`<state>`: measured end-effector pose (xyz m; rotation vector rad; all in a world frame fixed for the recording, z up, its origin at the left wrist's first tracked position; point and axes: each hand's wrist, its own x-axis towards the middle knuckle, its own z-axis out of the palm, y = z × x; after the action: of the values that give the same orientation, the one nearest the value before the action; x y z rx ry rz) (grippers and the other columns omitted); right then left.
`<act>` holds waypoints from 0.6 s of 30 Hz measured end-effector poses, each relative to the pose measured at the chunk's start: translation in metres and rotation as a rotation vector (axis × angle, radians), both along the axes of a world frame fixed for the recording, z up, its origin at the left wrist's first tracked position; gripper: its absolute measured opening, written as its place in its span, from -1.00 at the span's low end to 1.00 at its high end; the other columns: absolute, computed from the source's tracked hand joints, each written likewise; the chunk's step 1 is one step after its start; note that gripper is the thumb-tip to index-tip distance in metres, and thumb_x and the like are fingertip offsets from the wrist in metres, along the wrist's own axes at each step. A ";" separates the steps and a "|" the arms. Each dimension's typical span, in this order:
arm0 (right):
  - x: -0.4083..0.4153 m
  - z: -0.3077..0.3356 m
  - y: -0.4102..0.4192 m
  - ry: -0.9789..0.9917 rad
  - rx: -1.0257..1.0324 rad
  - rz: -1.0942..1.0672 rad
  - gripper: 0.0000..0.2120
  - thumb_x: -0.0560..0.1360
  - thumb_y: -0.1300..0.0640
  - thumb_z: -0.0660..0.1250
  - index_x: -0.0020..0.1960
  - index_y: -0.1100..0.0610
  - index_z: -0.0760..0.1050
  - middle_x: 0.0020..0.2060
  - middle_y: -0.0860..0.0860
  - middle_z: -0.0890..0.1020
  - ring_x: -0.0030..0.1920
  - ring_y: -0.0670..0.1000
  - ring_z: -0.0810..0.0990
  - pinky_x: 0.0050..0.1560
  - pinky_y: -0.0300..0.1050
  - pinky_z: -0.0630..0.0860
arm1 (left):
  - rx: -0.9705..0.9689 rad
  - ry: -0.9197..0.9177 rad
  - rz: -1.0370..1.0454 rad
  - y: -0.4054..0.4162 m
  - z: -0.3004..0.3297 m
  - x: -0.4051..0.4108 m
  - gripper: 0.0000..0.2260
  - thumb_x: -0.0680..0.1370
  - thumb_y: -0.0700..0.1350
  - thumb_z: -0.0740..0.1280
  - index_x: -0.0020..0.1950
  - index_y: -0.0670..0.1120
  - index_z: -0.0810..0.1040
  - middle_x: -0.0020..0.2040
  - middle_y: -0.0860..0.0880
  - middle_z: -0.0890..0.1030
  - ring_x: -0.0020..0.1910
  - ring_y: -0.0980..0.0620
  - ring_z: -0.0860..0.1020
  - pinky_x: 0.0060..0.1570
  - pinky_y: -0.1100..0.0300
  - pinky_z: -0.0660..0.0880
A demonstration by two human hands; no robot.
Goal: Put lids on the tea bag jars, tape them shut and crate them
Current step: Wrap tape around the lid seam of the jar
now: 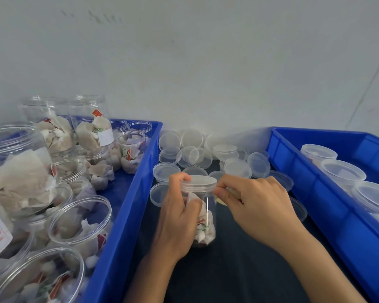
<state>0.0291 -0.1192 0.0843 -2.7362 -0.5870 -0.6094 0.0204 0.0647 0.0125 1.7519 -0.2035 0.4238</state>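
A clear jar of tea bags [206, 224] stands on the dark table between two blue crates, with a clear lid [199, 181] on its mouth. My left hand [177, 217] grips the jar's side, its fingertips at the lid's rim. My right hand [256, 204] pinches something thin at the lid's right edge, and a yellowish roll, likely tape [221, 201], shows under its fingers. Loose clear lids [193, 149] lie scattered behind the jar.
The left blue crate [127, 211] holds several open jars of tea bags [79, 217], some stacked. The right blue crate [311, 193] holds lidded jars [342, 173]. A white wall rises close behind the table [239, 270].
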 end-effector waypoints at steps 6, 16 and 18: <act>0.002 0.003 0.001 -0.002 -0.059 -0.040 -0.69 0.67 -0.30 0.02 0.06 -0.23 0.49 -0.42 -0.21 0.51 -0.34 -0.10 0.51 -0.10 -0.09 0.30 | -0.004 -0.016 -0.059 -0.003 0.007 -0.001 -0.67 0.51 0.02 0.35 0.24 0.15 0.37 -0.02 -0.04 0.63 -0.07 -0.14 0.63 -0.06 -0.18 0.62; 0.000 0.005 0.004 0.003 -0.086 -0.063 -0.62 0.63 -0.29 -0.05 0.08 -0.22 0.51 -0.40 -0.18 0.56 -0.32 -0.07 0.55 -0.09 -0.09 0.29 | 0.072 -0.030 0.039 -0.008 0.002 0.004 -0.56 0.48 0.37 0.38 0.25 0.30 0.32 0.10 0.09 0.62 0.06 0.04 0.65 0.03 -0.07 0.65; 0.000 0.005 0.004 -0.008 -0.094 -0.070 -0.65 0.65 -0.27 -0.02 0.09 -0.22 0.51 -0.41 -0.18 0.54 -0.34 -0.06 0.53 -0.10 -0.09 0.28 | 0.082 -0.025 0.063 -0.009 0.002 0.005 -0.56 0.47 0.40 0.37 0.25 0.33 0.31 0.10 0.11 0.61 0.06 0.07 0.65 0.02 -0.03 0.66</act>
<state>0.0291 -0.1156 0.0891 -2.8541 -0.5371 -0.6247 0.0256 0.0554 0.0144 1.8376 -0.1863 0.4888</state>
